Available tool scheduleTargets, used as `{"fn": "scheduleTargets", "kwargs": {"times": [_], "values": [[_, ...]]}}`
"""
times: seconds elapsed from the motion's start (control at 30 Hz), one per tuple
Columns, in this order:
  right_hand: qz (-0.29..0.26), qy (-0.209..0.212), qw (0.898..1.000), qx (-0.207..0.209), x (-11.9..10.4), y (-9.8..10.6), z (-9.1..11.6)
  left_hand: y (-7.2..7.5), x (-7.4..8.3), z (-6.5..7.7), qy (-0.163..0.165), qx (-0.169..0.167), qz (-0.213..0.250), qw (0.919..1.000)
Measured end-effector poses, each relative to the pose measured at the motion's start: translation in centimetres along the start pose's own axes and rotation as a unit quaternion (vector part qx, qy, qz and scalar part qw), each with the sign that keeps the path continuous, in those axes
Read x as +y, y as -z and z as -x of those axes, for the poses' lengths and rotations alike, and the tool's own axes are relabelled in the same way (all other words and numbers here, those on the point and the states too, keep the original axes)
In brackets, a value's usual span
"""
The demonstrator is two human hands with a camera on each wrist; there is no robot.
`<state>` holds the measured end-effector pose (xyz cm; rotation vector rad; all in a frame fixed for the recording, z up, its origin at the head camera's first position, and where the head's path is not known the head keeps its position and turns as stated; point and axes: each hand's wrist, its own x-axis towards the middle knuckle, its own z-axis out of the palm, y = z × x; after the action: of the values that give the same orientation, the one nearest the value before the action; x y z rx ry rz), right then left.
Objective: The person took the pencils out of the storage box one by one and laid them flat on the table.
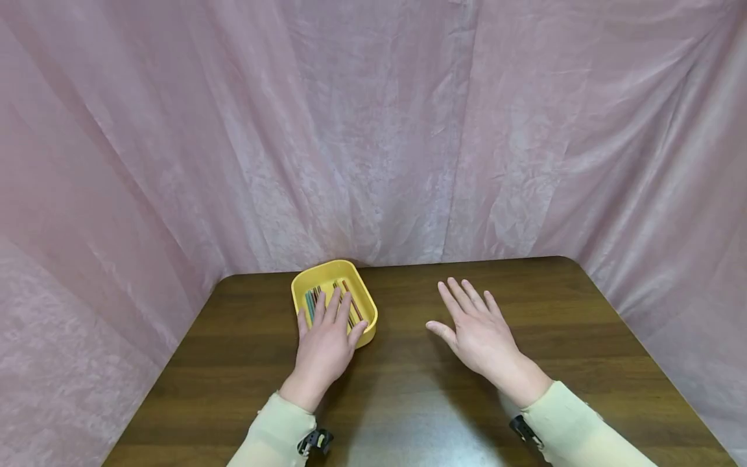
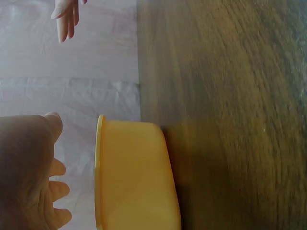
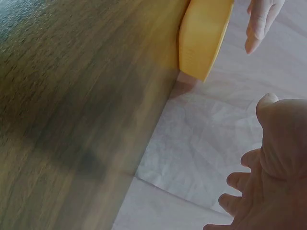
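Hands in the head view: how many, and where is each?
2: the left hand, partly above the yellow tray; the right hand, raised over the table to the tray's right.

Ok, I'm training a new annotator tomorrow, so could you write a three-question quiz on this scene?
1. Which hand is above the yellow tray?
2. True or false: the right hand is gripping the tray.
3. Where do the thin sticks lie? A) In the right hand; B) inside the tray; C) beneath the tray.

Key: 1. The left hand. 2. False; it is apart from the tray. 3. B.
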<state>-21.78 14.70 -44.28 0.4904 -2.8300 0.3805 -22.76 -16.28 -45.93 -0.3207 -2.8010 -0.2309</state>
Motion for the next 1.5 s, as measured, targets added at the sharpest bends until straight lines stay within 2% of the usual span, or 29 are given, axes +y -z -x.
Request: {"fn": "scheduleTargets", "kwargs": {"times": [0.4,0.93,1.3,1.5], "values": [[0.002,0.016,1.000,0.007,-1.0,-0.8,-0.8,0.1,-1.4,0.0,0.016,0.014,0.002,0.9998],[0.003,0.033,0.999,-0.001,-1.9,-1.9,-1.5,0.0,-2.6,0.0,0.042,-0.009,0.007,0.9991],[-0.004,0.040,0.999,-0.019,-2.5,-2.6,-2.4,0.2,-3.1,-0.1,0.050,-0.008,0.009,0.9987],[-0.010,0.049,0.999,-0.016,-3.1,-2.9,-2.9,0.2,-3.6,-0.1,0.055,-0.004,0.009,0.9985]]}}
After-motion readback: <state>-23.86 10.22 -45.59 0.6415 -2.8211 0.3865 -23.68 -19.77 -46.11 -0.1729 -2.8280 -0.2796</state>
